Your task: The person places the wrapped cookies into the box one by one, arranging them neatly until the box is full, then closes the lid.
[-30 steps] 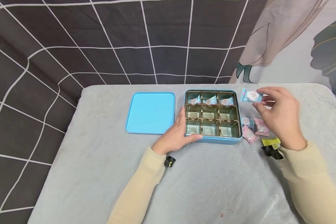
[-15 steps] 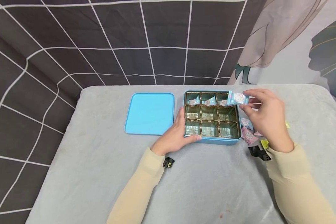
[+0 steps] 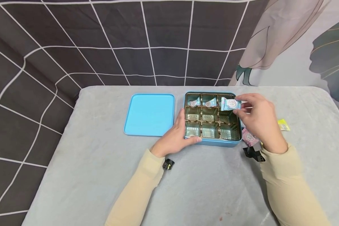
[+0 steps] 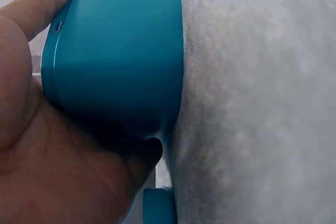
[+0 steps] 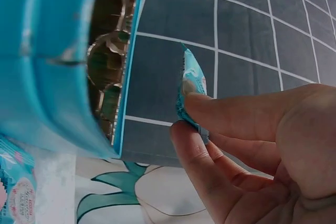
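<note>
Your right hand (image 3: 257,121) pinches a blue candy (image 3: 230,104) by its right end, thumb on the near side and fingertips on the far side. The candy hangs over the far right compartment of the tin (image 3: 220,143) and covers much of it; the right wrist view shows it apart from the tin, up above the open top.

Your left hand (image 3: 172,138) rests on the tin's near left corner, thumb spread away from the fingers and laid along the near wall. The fingers lie fairly straight against the left wall; how close together they are, you cannot tell.

The tin's gold insert (image 3: 210,113) has nine compartments in three rows. A far-left candy (image 3: 195,102) and a far-middle candy (image 3: 211,102), both in blue wrappers, sit in the far row.

On the grey cloth (image 3: 101,175), the blue lid (image 3: 149,115) lies flat to the left of the tin, its near right corner just beside your left hand. Right of the tin, a pink candy (image 3: 250,138) lies near your right wrist, and a yellow candy (image 3: 283,125) lies farther right, partly hidden behind it.
</note>
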Demonstrator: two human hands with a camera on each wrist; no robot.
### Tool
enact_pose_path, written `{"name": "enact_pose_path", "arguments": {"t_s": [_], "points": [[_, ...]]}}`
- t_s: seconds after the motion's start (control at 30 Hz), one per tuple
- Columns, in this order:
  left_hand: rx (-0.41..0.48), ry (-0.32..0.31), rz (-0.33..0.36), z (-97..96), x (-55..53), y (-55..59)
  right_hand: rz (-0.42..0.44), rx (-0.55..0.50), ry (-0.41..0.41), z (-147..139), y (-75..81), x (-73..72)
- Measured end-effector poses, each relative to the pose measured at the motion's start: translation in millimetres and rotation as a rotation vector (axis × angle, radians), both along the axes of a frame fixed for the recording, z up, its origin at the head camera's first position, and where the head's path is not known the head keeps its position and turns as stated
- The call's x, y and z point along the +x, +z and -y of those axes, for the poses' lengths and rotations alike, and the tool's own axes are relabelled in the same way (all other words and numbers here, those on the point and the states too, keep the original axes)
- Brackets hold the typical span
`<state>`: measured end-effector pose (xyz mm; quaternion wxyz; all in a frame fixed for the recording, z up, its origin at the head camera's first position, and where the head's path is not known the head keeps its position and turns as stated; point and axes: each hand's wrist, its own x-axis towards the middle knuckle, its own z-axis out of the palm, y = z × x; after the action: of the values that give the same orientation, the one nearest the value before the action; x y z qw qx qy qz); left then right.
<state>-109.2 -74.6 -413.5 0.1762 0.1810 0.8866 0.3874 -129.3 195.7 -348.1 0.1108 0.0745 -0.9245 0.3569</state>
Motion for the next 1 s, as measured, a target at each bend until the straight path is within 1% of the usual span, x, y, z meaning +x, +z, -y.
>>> {"name": "enact_pose_path", "arguments": {"t_s": [0.13,0.37,0.5,0.7,0.87,1.0], "points": [[-0.003,-0.001,0.000,0.7,0.2,0.3,0.012,0.016,-0.001,1.7,-1.5,1.2],[-0.001,0.001,-0.016,0.9,-1.4,0.5,0.011,0.036,0.006,2.9,0.2,1.8],[0.003,-0.001,-0.012,-0.9,-0.9,-0.5,0.020,0.053,0.000,-0.7,-0.5,3.9],[0.019,-0.002,-0.003,0.3,-0.3,-1.2,0.043,0.077,0.013,-2.1,-1.4,3.2],[0.023,-0.003,-0.003,0.6,0.4,0.0,0.039,0.092,0.019,-3.7,-2.8,2.6],[0.018,-0.005,-0.010,0.2,0.9,1.5,0.055,0.095,0.014,-4.3,-4.1,2.7]]}}
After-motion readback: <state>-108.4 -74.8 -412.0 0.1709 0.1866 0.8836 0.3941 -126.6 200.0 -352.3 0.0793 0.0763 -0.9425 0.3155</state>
